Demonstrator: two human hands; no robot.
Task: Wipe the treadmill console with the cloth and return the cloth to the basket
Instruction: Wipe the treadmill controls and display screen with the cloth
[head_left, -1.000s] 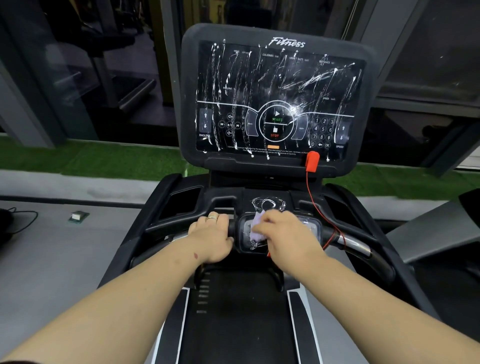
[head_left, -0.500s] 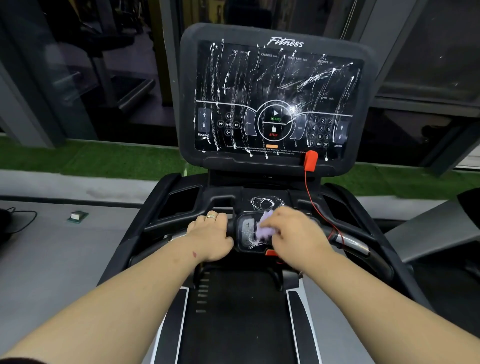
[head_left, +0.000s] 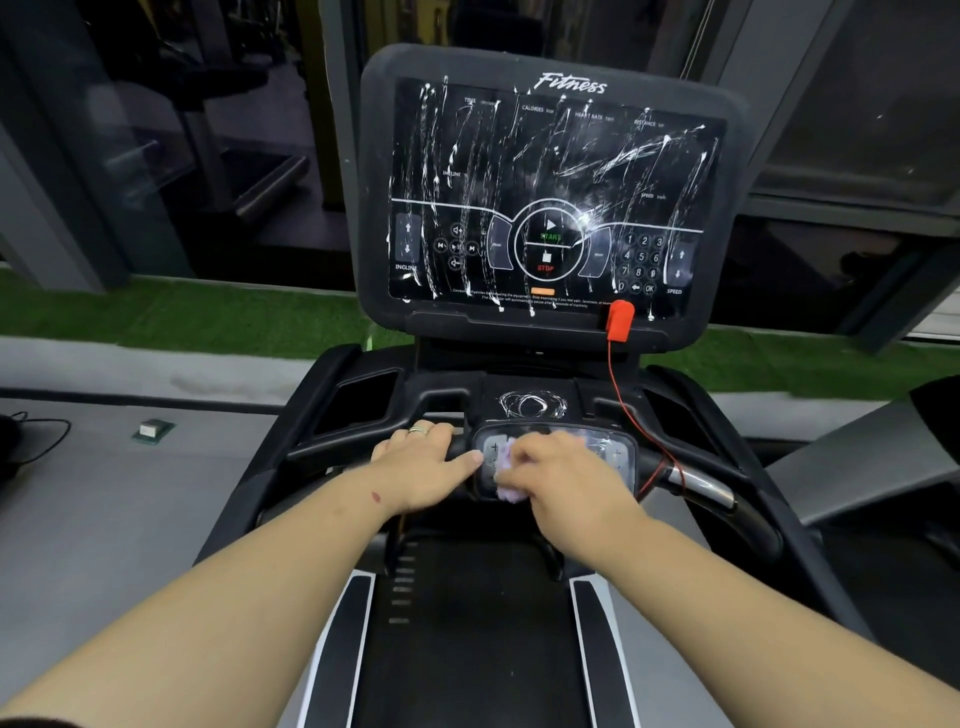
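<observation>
Running up from the bottom edge, the dark treadmill belt (head_left: 467, 639) lies between two black side rails with pale borders, and both bare forearms reach forward above it. The left hand (head_left: 421, 467) rests palm down on the black handlebar (head_left: 322, 452), its fingers lying fairly straight and relaxed over the bar, holding nothing; a ring (head_left: 420, 429) shows on one finger, and the thumb points right, its tip just beside the small control panel. The right hand (head_left: 566, 480) presses a pale lilac cloth (head_left: 509, 488) against that lower control panel (head_left: 613, 457), fingers curled over the bunched fabric (only its left edge shows from under the hand, blurred). White smears mark the panel's glossy face around the hand. Just beyond it, on the black housing, sits a looping white scribble of residue (head_left: 532, 404). A thin red cord (head_left: 615, 384) runs down from a red safety clip (head_left: 621, 320) at the lower right of the big screen and ends near the chrome grip (head_left: 701, 486) on the right handlebar. Dark recessed pockets flank the housing on either side. Above stands the main console (head_left: 545, 197), tilted back, lettered "Fitness" at the top, its dark face streaked all over with white vertical runs and slanting scrawls across the START and STOP buttons, the number pad and the incline and speed arrows. Behind the machine lie grey floor, a strip of green turf (head_left: 156, 319) and dark glass. On the floor to the left sits a small square object (head_left: 153, 430), near a black cable (head_left: 36, 431).
</observation>
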